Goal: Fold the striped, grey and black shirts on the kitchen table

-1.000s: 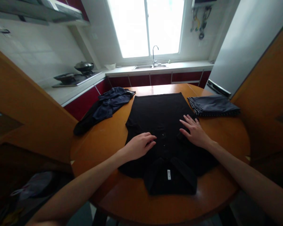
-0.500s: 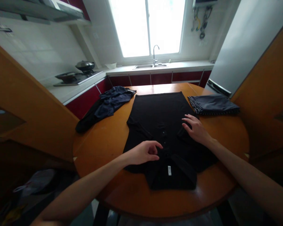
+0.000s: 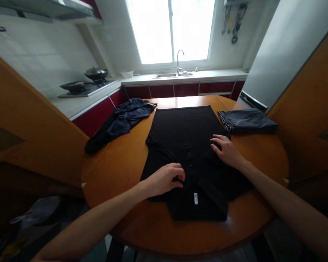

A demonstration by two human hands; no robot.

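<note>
A black collared shirt (image 3: 186, 127) lies spread out on a round wooden table (image 3: 117, 160), its collar towards me and a white label (image 3: 196, 198) inside the neck. Small buttons run down the front placket. My left hand (image 3: 165, 179) is over the shirt beside the collar, fingers curled, with a small gap between them and the thumb. Over the shirt's right side, near a sleeve, is my right hand (image 3: 227, 151), its fingers slightly bent and apart. Whether either hand presses on the cloth is hard to see.
Crumpled dark blue and black clothing (image 3: 123, 122) lies at the table's left edge. A folded dark grey garment (image 3: 247, 120) sits at the right. Beyond are a counter with a sink (image 3: 166, 75), a stove with pans (image 3: 95, 73) and a fridge (image 3: 284, 54).
My left hand has moved towards the collar, and its fingers have curled closer to the thumb. My right hand has stayed in about the same place, its fingers bending a little more.
</note>
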